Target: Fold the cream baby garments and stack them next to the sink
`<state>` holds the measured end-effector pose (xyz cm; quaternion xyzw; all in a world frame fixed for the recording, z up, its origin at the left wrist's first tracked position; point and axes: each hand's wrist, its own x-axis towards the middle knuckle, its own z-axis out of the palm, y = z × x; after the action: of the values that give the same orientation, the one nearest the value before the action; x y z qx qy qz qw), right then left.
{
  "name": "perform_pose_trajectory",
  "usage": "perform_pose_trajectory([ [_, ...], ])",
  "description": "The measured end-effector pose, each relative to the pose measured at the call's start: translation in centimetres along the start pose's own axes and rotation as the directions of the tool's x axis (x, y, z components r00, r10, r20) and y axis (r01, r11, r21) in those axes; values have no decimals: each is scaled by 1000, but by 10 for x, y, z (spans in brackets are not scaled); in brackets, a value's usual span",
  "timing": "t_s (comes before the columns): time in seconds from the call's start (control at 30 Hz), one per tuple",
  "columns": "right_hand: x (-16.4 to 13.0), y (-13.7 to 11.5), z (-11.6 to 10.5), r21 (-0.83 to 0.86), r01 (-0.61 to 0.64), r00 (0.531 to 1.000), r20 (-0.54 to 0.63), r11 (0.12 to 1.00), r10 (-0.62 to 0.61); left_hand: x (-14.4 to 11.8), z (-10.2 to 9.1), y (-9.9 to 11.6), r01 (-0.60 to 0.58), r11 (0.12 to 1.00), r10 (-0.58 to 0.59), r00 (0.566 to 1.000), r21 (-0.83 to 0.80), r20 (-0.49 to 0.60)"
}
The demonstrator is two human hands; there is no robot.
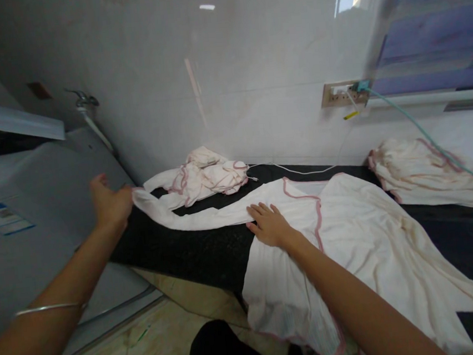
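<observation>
Head view: seemingly pinching white garment (pixel 360 218) by cuff (pixel 140 198) with blurred left hand (pixel 113 207) at nine o'clock; resting right hand (pixel 271 225), flat and spread, on upper sleeve (pixel 236 214) toward five o'clock.

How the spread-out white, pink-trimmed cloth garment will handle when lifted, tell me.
The garment is likely floppy: its sleeve sags from the left hand. It seems light, the cloth looking thin. It may slide off the black countertop, since part overhangs the edge.
</observation>
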<state>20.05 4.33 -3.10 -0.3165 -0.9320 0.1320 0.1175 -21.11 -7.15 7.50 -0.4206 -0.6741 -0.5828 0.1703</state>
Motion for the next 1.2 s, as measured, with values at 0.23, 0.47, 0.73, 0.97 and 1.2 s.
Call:
perform_pose_trajectory([
  [0.23, 4, 0, 4, -23, -6, 1000, 2, 1000, 6, -118, 54, 84, -356, 924, 223, 800, 142, 558],
  [0.47, 0, 5, 8, -58, -68, 996, -54, 996, 65, -211, 125, 125, -485, 857, 164, 578, 175, 799],
  [0.73, 1, 7, 4, -47, -106, 993, -57, 993, 103, -160, 88, 75, -618, 767, 243, 531, 175, 811],
  [0.97, 1, 7, 5, -50, -96, 994, -61, 994, 93, -148, 79, 80, -638, 707, 108, 524, 305, 845],
  [1.2, 0, 8, 5, -81, -91, 995, -56, 993, 87, -144, 68, 99, -783, 605, 175, 305, 142, 936],
])
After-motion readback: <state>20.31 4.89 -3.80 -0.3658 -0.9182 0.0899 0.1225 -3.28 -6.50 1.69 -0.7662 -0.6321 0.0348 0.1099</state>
